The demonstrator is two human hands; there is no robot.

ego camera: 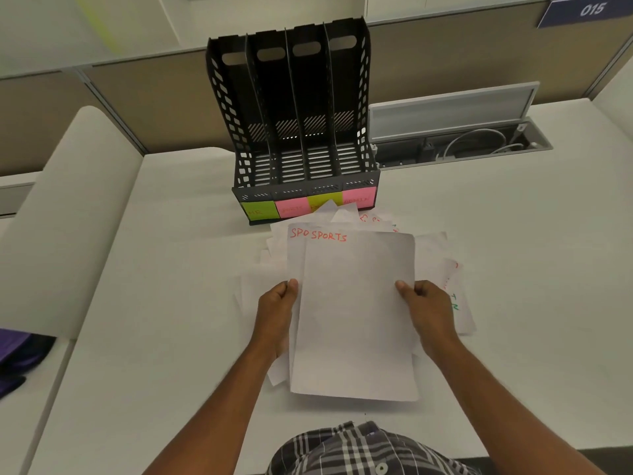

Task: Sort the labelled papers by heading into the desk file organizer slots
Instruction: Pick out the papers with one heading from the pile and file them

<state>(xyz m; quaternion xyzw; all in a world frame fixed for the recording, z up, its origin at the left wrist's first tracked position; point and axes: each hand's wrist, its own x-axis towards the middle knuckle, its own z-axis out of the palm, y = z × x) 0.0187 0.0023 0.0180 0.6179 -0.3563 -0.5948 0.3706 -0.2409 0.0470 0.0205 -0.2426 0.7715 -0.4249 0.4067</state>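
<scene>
A person's 2 bare arms reach forward over a white desk (pixel 513 269), seen from a head-worn camera looking down. The left hand (pixel 275 313) pinches the left edge of 2 white sheets headed "SPORTS" (pixel 356 303) in red marker, thumb on top and fingers curled beneath; the right hand (pixel 428 310) grips the right edge the same way. The hands are apart, 1 on each side, which keeps the sheets flat and squared one over the other — the back sheet peeks out on the left, showing only "SPO". Held like this, the matching headings stay readable, likely so the pair can go in together.

Beneath the held sheets lies a loose pile of papers (pixel 448 275) fanned across the desk, some with red or green lettering too partial to read.

Just beyond the pile stands a black plastic file organizer (pixel 301 132) with 4 upright slots, all appearing empty. Sticky notes mark the slot fronts: a green note reading "HR" (pixel 258 210), a pink note (pixel 293 207) that seems to read "SPORTS", a second green note (pixel 323 200) partly hidden by paper, and a second pink note (pixel 359 197) whose writing is faint.

Sorting looks barely begun — the pink note's slot, 2nd from the left, is probably where these sheets belong.
</scene>
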